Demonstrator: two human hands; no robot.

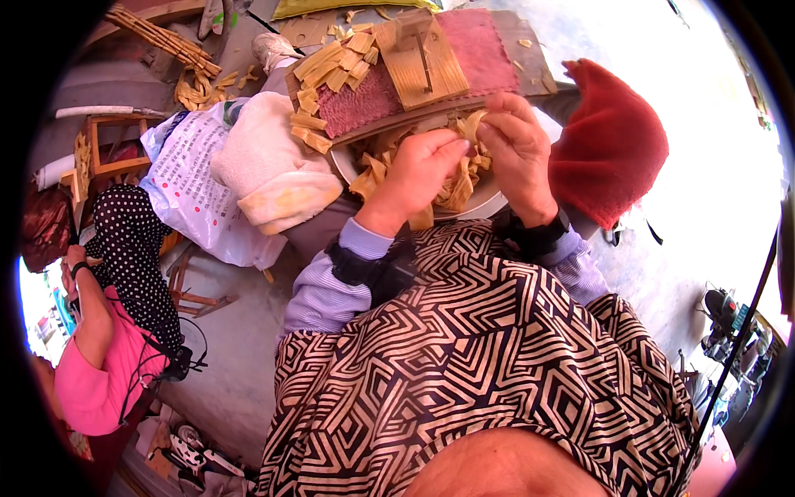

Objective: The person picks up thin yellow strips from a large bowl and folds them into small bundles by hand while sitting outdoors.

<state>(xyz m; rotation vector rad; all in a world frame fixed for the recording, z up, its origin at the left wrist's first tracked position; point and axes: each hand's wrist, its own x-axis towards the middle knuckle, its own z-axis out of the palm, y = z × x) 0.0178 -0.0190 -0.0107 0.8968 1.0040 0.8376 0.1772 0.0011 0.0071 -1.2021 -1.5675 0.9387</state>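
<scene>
My left hand [416, 176] and my right hand [522, 153] are close together over a white basin [489, 207], both with fingers closed. A curled, pale tan strip [471, 126] shows between the right thumb and fingers. What the left fingers pinch is mostly hidden behind the thumb. Loose tan strips [457, 195] fill part of the basin. Just beyond the hands, a wooden board [542, 79] lies across the basin's far side. On it are a pink-red cloth [360, 101], a wooden block [406, 79] with an upright metal piece, and many short folded strips [335, 66].
A cream towel [273, 153] covers my left knee, a red cloth [613, 141] my right. Left of me are a printed white plastic bag [195, 182], a small wooden stool frame [116, 149] and a seated person in pink [91, 373]. A bundle of sticks [161, 41] lies at far left.
</scene>
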